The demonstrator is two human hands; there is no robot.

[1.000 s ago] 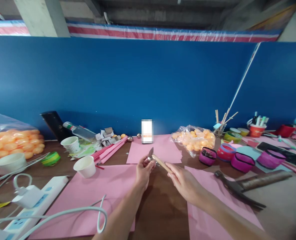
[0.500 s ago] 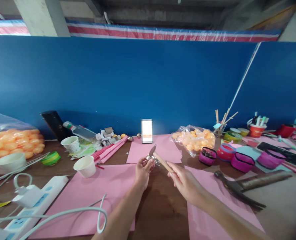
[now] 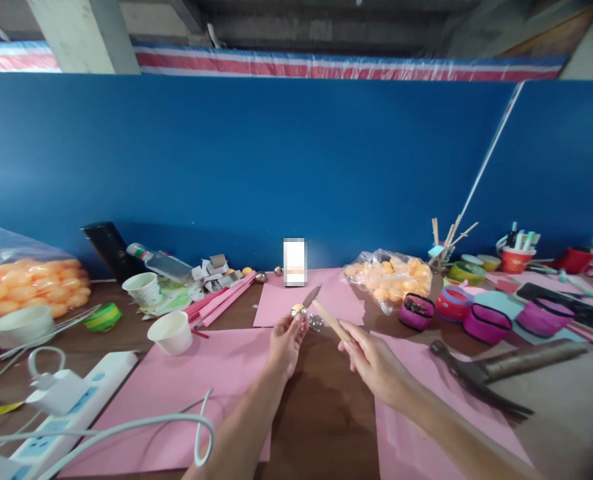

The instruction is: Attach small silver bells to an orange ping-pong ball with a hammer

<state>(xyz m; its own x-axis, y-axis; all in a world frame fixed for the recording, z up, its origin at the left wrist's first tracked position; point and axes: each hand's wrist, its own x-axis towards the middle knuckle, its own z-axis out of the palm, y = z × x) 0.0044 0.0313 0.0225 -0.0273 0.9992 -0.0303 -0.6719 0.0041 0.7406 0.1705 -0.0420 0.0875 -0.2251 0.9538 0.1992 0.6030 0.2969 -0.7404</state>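
Pinches a round orange-and-silver piece (image 3: 299, 311) in the fingertips of the left hand (image 3: 285, 340), in view over the near part of the central pink sheet (image 3: 272, 303). Clasps a wooden-handled tool (image 3: 330, 321) in the closed fingers of the right hand (image 3: 369, 353). Slants the handle forward and leftward from the right fingers, towards the round piece, with the metal head (image 3: 313, 295) angled away and to the right. Puts the piece just left of that head (touching or slightly apart, cannot tell), hence ahead and left of the right fingers, nearer to the left. Shows silvery bits (image 3: 316, 323) just right of the piece, below the handle's far end.
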